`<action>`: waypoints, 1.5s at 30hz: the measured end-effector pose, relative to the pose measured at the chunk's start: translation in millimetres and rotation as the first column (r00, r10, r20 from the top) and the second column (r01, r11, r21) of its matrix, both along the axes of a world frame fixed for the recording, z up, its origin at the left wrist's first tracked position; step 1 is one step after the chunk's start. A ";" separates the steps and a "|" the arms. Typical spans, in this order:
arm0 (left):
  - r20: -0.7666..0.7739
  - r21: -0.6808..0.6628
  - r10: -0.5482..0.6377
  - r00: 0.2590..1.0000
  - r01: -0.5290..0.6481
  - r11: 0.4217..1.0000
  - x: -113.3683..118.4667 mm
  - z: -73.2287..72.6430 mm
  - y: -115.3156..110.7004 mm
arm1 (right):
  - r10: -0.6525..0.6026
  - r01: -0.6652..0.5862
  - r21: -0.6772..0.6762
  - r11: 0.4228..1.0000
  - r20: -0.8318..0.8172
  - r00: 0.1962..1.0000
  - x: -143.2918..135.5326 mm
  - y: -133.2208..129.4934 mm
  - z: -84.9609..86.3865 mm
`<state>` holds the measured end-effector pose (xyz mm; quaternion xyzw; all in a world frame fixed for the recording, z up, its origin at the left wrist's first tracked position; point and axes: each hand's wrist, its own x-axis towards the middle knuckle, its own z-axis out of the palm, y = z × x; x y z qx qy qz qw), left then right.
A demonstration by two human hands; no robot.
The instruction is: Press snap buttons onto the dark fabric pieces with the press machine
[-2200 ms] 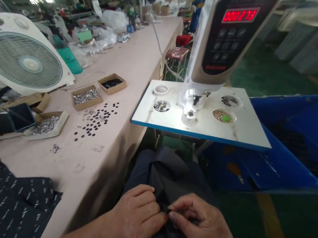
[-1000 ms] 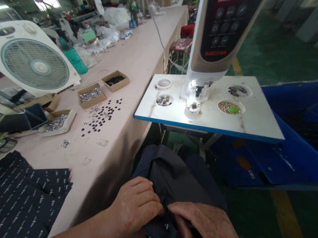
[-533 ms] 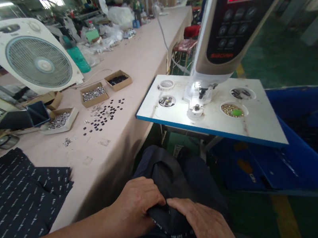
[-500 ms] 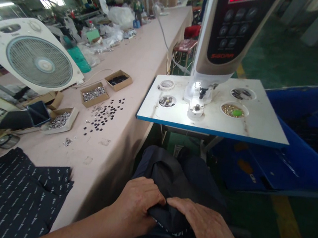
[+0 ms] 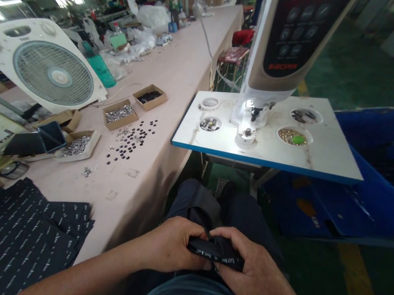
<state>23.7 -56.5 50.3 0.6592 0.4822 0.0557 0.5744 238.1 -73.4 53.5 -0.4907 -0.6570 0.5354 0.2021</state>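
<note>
Over my lap, both hands grip a piece of black fabric [image 5: 220,252] with white lettering along its edge. My left hand [image 5: 176,246] is closed around its left side, thumb on top. On the right side my right hand [image 5: 251,266] pinches the same fabric, its thumb and fingers closed on the edge. The fabric is bunched between the hands, and part of it hangs over my legs. Ahead of me stands a snap-fastening machine [image 5: 287,47] with a red lit counter; its die [image 5: 247,134] sits on a white plate [image 5: 209,142], apart from my hands.
Loose black snap parts [image 5: 132,142] lie scattered on the long table [image 5: 182,50] at left, beside cardboard boxes [image 5: 120,114] of metal pieces. A white fan [image 5: 58,76] stands behind them. Patterned dark fabric [image 5: 15,233] lies near left. A blue bin [image 5: 391,198] is at right.
Both hands have drawn the fabric up and taken its lettered edge between the fingers. My right hand has closed from a more spread pose. The view has shifted slightly.
</note>
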 end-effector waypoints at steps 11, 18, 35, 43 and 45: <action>0.149 -0.337 0.082 0.985 -0.027 0.941 -1.6 -8.5 2.6 | 0.001 -0.003 -0.074 0.997 -0.034 0.999 1.0 0.0 -8.8; 0.161 -0.344 0.137 0.977 -0.074 0.936 0.0 -14.4 -2.5 | -0.019 0.017 -0.048 0.999 -0.045 0.999 -3.5 2.8 -10.3; 0.208 -0.368 0.186 0.960 -0.100 0.924 4.0 -15.5 -6.1 | -0.013 0.013 0.053 0.999 -0.013 1.000 -1.1 1.9 -13.8; 0.280 -0.443 0.243 0.929 -0.099 0.891 -2.9 -22.8 -5.3 | 0.025 -0.065 -0.213 0.975 -0.188 0.982 6.8 15.9 -21.6; 0.289 -0.471 0.274 0.917 -0.113 0.875 -1.2 -25.8 -4.2 | 0.027 -0.109 -0.278 0.954 -0.282 0.959 10.7 18.9 -28.0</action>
